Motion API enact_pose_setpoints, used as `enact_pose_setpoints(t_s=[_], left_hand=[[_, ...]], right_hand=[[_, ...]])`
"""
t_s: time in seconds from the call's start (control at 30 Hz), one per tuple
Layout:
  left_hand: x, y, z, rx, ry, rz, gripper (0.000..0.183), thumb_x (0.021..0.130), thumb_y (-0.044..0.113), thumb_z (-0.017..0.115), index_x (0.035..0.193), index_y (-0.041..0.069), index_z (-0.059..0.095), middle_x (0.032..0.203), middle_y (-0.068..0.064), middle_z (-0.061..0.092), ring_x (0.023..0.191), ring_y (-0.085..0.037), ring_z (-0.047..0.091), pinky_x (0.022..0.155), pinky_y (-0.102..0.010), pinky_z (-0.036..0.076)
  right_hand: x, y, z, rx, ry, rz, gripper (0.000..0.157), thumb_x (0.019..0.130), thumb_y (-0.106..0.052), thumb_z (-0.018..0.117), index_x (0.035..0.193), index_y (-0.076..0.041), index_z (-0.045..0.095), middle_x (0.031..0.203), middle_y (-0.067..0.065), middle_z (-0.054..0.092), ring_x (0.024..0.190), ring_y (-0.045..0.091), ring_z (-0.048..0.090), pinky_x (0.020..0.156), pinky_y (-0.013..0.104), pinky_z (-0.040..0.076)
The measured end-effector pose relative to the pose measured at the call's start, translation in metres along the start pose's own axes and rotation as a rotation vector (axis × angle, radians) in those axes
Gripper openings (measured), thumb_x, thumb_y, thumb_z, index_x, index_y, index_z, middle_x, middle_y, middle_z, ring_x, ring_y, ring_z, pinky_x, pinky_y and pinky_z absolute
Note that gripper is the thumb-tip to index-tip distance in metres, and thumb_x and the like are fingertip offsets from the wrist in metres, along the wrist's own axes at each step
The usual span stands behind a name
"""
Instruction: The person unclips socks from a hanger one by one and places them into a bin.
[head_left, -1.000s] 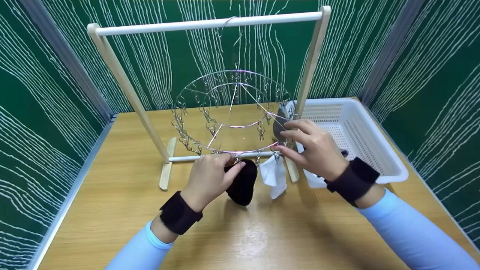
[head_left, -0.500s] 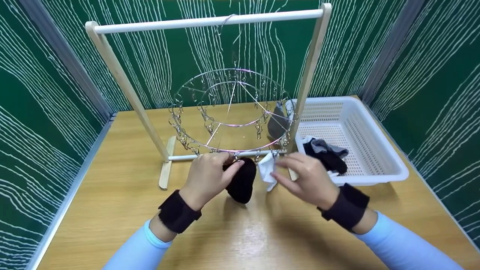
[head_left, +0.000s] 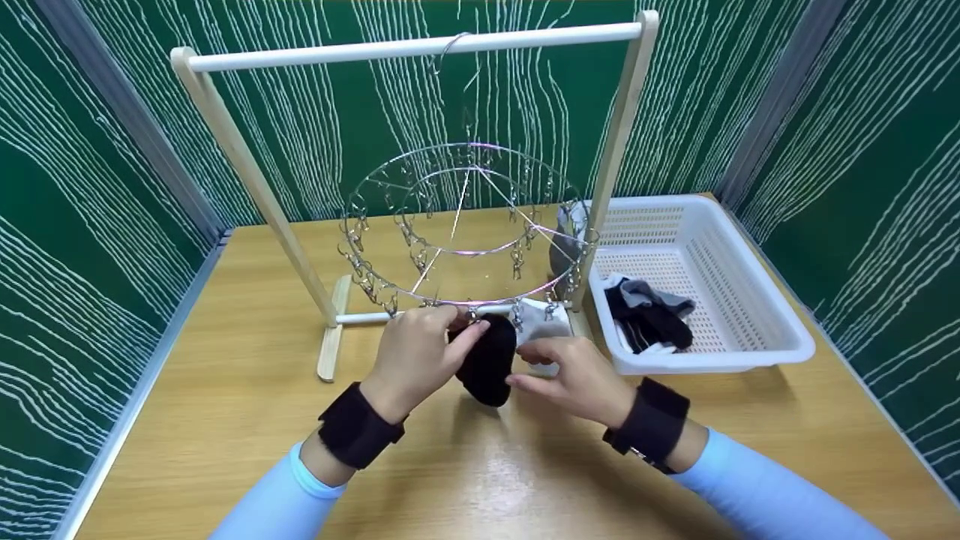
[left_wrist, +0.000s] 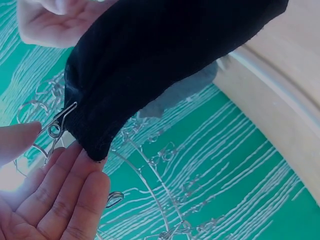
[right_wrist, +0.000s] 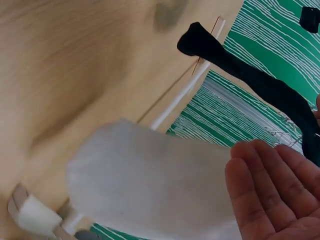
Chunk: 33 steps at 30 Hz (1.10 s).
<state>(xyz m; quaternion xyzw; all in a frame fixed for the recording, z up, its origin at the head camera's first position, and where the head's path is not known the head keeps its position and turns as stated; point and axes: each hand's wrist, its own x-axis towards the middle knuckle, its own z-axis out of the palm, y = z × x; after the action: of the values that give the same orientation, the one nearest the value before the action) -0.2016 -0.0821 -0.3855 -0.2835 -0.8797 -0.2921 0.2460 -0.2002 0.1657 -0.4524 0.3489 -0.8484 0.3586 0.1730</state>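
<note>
A black sock (head_left: 487, 367) hangs from the front of a round metal clip hanger (head_left: 480, 302). My left hand (head_left: 420, 345) is at its top edge. Up close in the left wrist view, thumb and forefinger pinch the wire clip (left_wrist: 55, 129), whose tip lies over the sock's edge; other fingers (left_wrist: 62, 205) extend behind the cuff. To the right, my right hand (head_left: 577, 379) has straight fingers and holds nothing; its thumb tip is close to the black sock, contact unclear. A white sock (right_wrist: 150, 180) hangs behind that hand, blurred.
The hanger hooks over the white bar (head_left: 360, 50) of a wooden rack. Its rings carry several clips, and a grey sock (head_left: 562, 259) hangs at their right side. The white basket (head_left: 750, 360) at right contains black, grey and white socks.
My right hand has come down and left from the hanger's right edge, past the white sock, toward the black sock. The white sock has swung. My left hand stays at the clip.
</note>
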Motion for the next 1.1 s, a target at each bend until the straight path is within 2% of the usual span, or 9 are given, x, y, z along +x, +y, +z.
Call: enact_pose_setpoints(t_s=[0.2, 0.4, 0.47, 0.53, 0.63, 0.77, 0.87, 1.0, 1.1], left_hand=[[-0.001, 0.001, 0.0, -0.009, -0.001, -0.009, 0.023, 0.098, 0.024, 0.081, 0.084, 0.006, 0.077, 0.069, -0.001, 0.072, 0.059, -0.013, 0.052, 0.054, -0.03, 0.039], [-0.002, 0.001, 0.001, -0.024, 0.005, -0.007, 0.02, 0.099, 0.022, 0.08, 0.087, 0.006, 0.078, 0.074, -0.003, 0.076, 0.06, -0.015, 0.057, 0.055, -0.031, 0.044], [-0.002, 0.001, 0.001, -0.03, 0.007, -0.007, 0.02, 0.099, 0.022, 0.08, 0.087, 0.006, 0.078, 0.075, -0.003, 0.077, 0.06, -0.015, 0.058, 0.055, -0.032, 0.045], [-0.002, 0.001, 0.001, -0.036, 0.009, -0.005, 0.019, 0.099, 0.021, 0.08, 0.088, 0.006, 0.078, 0.077, -0.003, 0.078, 0.06, -0.015, 0.059, 0.056, -0.031, 0.046], [-0.003, 0.001, 0.001, -0.047, 0.012, -0.004, 0.018, 0.099, 0.021, 0.08, 0.089, 0.005, 0.079, 0.078, -0.004, 0.079, 0.062, -0.017, 0.064, 0.056, -0.031, 0.047], [-0.002, 0.001, 0.002, -0.052, 0.018, 0.002, 0.017, 0.099, 0.018, 0.079, 0.089, 0.004, 0.079, 0.079, -0.005, 0.08, 0.064, -0.02, 0.069, 0.056, -0.032, 0.049], [-0.003, 0.001, 0.003, -0.046, 0.029, 0.007, 0.018, 0.099, 0.017, 0.08, 0.086, 0.004, 0.078, 0.078, -0.005, 0.08, 0.062, -0.018, 0.068, 0.055, -0.03, 0.046], [-0.002, 0.002, 0.002, -0.06, 0.037, 0.004, 0.021, 0.097, 0.014, 0.08, 0.08, 0.005, 0.074, 0.071, -0.003, 0.075, 0.055, -0.008, 0.05, 0.052, -0.022, 0.033], [-0.002, 0.002, 0.002, -0.07, 0.041, 0.01, 0.024, 0.097, 0.012, 0.081, 0.076, 0.005, 0.071, 0.066, -0.002, 0.07, 0.055, -0.004, 0.039, 0.051, -0.02, 0.026]], right_hand=[[0.007, 0.002, 0.008, 0.088, -0.068, 0.093, 0.02, 0.092, -0.021, 0.089, 0.099, -0.004, 0.081, 0.094, 0.009, 0.079, 0.088, 0.023, 0.076, 0.08, 0.037, 0.065], [0.01, -0.001, 0.016, 0.368, -0.173, 0.255, 0.021, 0.099, -0.011, 0.079, 0.11, 0.007, 0.08, 0.107, 0.021, 0.079, 0.096, 0.032, 0.08, 0.085, 0.034, 0.067], [0.011, -0.001, 0.018, 0.428, -0.185, 0.305, 0.021, 0.1, -0.009, 0.077, 0.11, 0.01, 0.079, 0.106, 0.023, 0.08, 0.095, 0.026, 0.08, 0.083, 0.028, 0.066], [0.012, -0.001, 0.021, 0.47, -0.188, 0.346, 0.02, 0.1, -0.007, 0.076, 0.108, 0.011, 0.079, 0.099, 0.022, 0.081, 0.083, 0.015, 0.077, 0.073, 0.02, 0.061], [0.015, 0.001, 0.023, 0.527, -0.182, 0.368, 0.019, 0.1, -0.004, 0.074, 0.107, 0.012, 0.079, 0.096, 0.024, 0.081, 0.076, 0.001, 0.069, 0.067, 0.014, 0.053], [0.017, 0.005, 0.023, 0.567, -0.163, 0.357, 0.017, 0.1, -0.001, 0.071, 0.106, 0.013, 0.079, 0.096, 0.028, 0.08, 0.075, 0.0, 0.066, 0.068, 0.014, 0.051], [0.017, 0.007, 0.024, 0.563, -0.141, 0.351, 0.015, 0.1, 0.0, 0.071, 0.1, 0.012, 0.08, 0.082, 0.018, 0.079, 0.067, -0.001, 0.06, 0.062, 0.014, 0.045], [0.017, 0.007, 0.025, 0.542, -0.118, 0.337, 0.017, 0.1, -0.001, 0.072, 0.089, 0.01, 0.078, 0.065, -0.006, 0.06, 0.057, -0.003, 0.045, 0.054, 0.014, 0.033], [0.016, 0.007, 0.024, 0.526, -0.109, 0.326, 0.021, 0.099, -0.001, 0.072, 0.081, 0.01, 0.074, 0.062, -0.013, 0.049, 0.055, -0.003, 0.038, 0.052, 0.015, 0.028]])
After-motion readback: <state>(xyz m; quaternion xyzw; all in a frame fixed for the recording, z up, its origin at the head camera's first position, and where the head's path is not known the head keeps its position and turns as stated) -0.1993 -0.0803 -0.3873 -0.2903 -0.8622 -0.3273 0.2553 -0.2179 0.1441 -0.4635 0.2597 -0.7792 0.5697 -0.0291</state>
